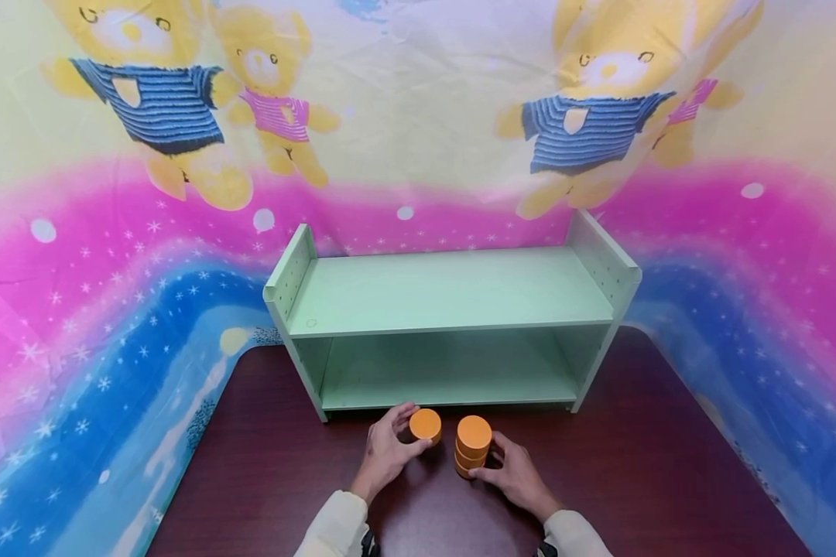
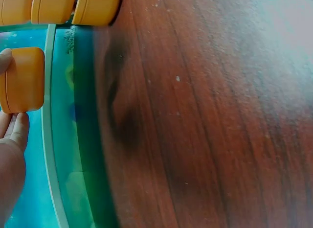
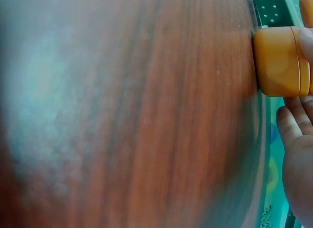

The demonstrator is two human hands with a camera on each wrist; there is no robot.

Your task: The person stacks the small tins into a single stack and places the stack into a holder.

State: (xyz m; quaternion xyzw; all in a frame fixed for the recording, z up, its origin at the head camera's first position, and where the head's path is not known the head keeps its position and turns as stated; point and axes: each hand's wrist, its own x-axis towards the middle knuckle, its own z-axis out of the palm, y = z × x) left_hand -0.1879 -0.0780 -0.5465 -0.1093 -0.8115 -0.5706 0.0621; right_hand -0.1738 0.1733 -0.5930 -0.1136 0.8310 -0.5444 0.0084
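My left hand [image 1: 385, 454] pinches a small round orange container [image 1: 426, 425] between thumb and fingers. In the left wrist view this container [image 2: 25, 80] has rounded edges and a seam around it, and it is held above the table. Just to its right stands an upright stack of three like containers [image 1: 473, 435]. My right hand [image 1: 519, 478] grips that stack from the right side, thumb in front near the bottom. In the right wrist view the lowest container [image 3: 276, 61] sits at the table surface, with the thumb across its seam and fingers behind.
Behind both hands, a pale green two-level shelf [image 1: 453, 290] with raised side panels stands on the dark red-brown wooden table [image 1: 265, 487]. A printed cloth [image 1: 404, 155] with teddy bears hangs around the table's back and sides.
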